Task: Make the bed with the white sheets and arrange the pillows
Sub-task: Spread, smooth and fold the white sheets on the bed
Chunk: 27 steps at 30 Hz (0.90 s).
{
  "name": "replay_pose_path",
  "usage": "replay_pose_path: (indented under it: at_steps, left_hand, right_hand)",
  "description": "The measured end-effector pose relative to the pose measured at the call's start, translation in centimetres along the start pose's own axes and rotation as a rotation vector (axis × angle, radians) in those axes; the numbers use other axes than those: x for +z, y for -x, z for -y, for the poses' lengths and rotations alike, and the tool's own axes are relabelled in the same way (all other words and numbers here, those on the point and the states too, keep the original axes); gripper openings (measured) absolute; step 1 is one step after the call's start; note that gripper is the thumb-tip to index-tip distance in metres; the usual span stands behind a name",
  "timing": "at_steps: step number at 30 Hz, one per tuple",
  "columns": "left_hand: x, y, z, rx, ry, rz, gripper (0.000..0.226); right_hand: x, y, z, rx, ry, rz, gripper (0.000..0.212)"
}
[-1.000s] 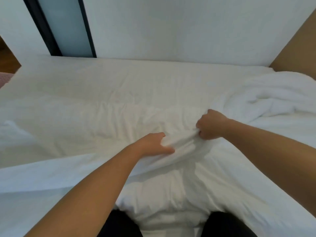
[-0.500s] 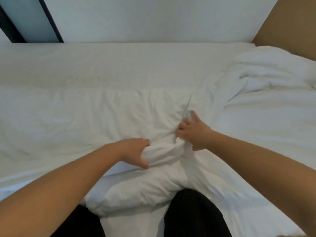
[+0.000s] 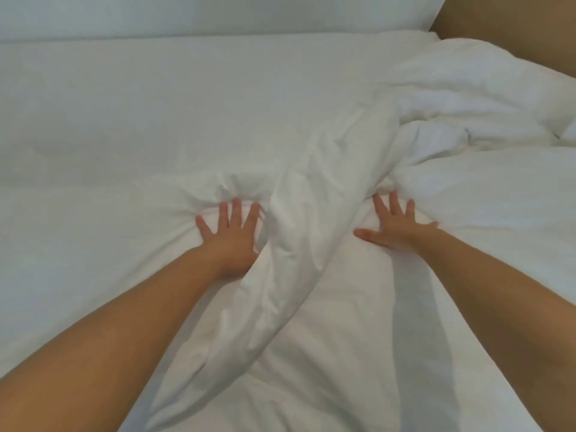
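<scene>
The left hand [image 3: 232, 236] lies flat with its fingers spread and straight, pressing down on the wrinkled white cloth sheet [image 3: 124, 135] that covers the wide bed. The right hand [image 3: 396, 227] presses the same way, palm down, fingers fanned, grasping nothing. Between the two hands a thick rumpled fold of white bedding [image 3: 299, 232] runs diagonally from near the person toward the far right, where it joins a heaped white duvet [image 3: 467, 98] beside a tan panel [image 3: 514, 23].
</scene>
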<state>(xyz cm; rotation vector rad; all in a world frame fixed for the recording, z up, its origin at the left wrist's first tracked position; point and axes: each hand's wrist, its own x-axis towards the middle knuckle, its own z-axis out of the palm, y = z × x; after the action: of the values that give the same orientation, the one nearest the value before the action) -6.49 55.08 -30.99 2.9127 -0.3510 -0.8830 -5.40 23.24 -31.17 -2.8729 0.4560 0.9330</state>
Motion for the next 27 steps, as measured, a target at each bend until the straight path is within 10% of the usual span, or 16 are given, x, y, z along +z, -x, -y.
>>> replay_pose_path:
  at_steps: [16,20,23,27]
  left_hand:
    - [-0.1,-4.0,-1.8,-0.187,0.007,0.408,0.123]
    - [-1.8,-4.9,-0.9,-0.248,0.577,0.356,0.104]
    - [-3.2,-5.2,-1.7,-0.286,1.023,0.349,0.133]
    - [-3.7,-3.2,-5.6,-0.219,0.572,0.491,0.150]
  right_hand:
    - [0.2,-4.2,0.7,0.028,0.018,0.356,0.116]
    - [0.3,-4.4,0.9,0.052,0.033,0.386,0.115]
    - [0.1,-4.4,1.2,0.082,0.035,0.407,0.112]
    - [-0.1,-4.3,1.4,0.084,0.031,0.392,0.111]
